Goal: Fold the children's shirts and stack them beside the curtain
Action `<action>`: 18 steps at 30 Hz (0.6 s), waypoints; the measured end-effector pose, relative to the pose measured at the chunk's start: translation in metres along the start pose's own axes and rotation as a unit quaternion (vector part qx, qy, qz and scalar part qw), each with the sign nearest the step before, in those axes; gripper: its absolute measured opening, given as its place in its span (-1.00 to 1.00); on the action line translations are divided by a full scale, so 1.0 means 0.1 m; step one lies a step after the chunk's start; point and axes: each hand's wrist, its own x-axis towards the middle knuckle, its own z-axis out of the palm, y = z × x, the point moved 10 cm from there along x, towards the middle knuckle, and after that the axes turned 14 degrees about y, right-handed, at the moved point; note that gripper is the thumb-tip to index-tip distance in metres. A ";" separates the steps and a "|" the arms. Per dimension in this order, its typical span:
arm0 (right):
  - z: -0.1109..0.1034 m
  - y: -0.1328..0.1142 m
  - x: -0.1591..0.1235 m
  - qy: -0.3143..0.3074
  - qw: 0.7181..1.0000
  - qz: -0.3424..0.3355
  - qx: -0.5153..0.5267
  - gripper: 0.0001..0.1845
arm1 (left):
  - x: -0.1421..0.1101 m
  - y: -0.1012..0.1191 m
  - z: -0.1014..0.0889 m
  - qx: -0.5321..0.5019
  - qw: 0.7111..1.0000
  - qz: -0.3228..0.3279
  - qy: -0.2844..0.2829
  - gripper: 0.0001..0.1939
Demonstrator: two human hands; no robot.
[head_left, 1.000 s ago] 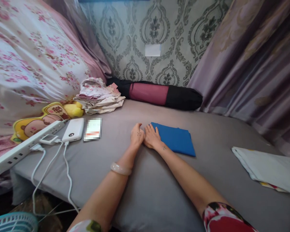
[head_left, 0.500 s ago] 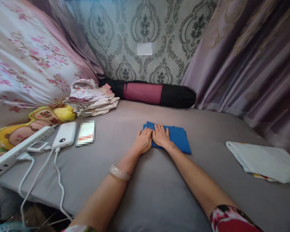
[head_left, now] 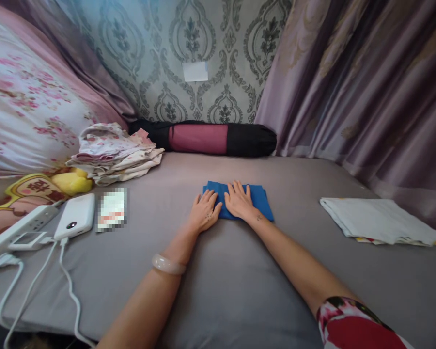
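Note:
A folded blue cloth (head_left: 260, 198) lies flat on the grey bed sheet (head_left: 232, 281), in the middle of the view. My left hand (head_left: 205, 209) rests flat on its left edge, fingers stretched out and the thumb pointing toward the cloth's middle. My right hand (head_left: 240, 201) presses flat on the cloth's centre with its fingers spread. Neither hand grips anything. The part of the cloth beneath my palms is hidden.
A folded pale cloth (head_left: 378, 219) lies at the right. On the left are a white power bank (head_left: 74, 215) with cables, a power strip (head_left: 22, 230), a plush toy (head_left: 39, 186) and piled clothes (head_left: 116, 155). A black-and-pink rolled bag (head_left: 199, 138) lies against the wall.
My hands have moved apart, baring a strip of blue cloth between them. The left hand has shifted to the cloth's left edge. The whole view has turned slightly to the right.

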 end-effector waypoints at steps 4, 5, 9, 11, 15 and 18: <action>-0.01 0.16 -0.10 -0.007 1.000 -0.001 -0.015 -0.37 | -0.02 0.04 -0.01 -0.003 1.000 0.015 -0.001 -0.35; 0.01 0.18 -0.12 -0.012 1.000 0.000 -0.013 -0.36 | -0.03 0.04 0.00 -0.005 1.000 0.017 -0.005 -0.34; 0.07 0.23 -0.15 -0.015 1.000 0.008 -0.012 -0.36 | -0.03 0.02 0.05 -0.002 1.000 0.019 -0.011 -0.33; 0.08 0.23 -0.15 -0.015 1.000 0.010 -0.010 -0.36 | -0.03 0.00 0.06 0.002 1.000 0.018 -0.010 -0.33; 0.07 0.22 -0.15 -0.015 1.000 0.016 -0.003 -0.36 | -0.03 0.00 0.08 0.007 1.000 0.019 -0.014 -0.33; 0.05 0.23 -0.16 -0.021 1.000 0.014 0.013 -0.36 | -0.04 0.02 0.07 0.012 1.000 0.022 -0.017 -0.32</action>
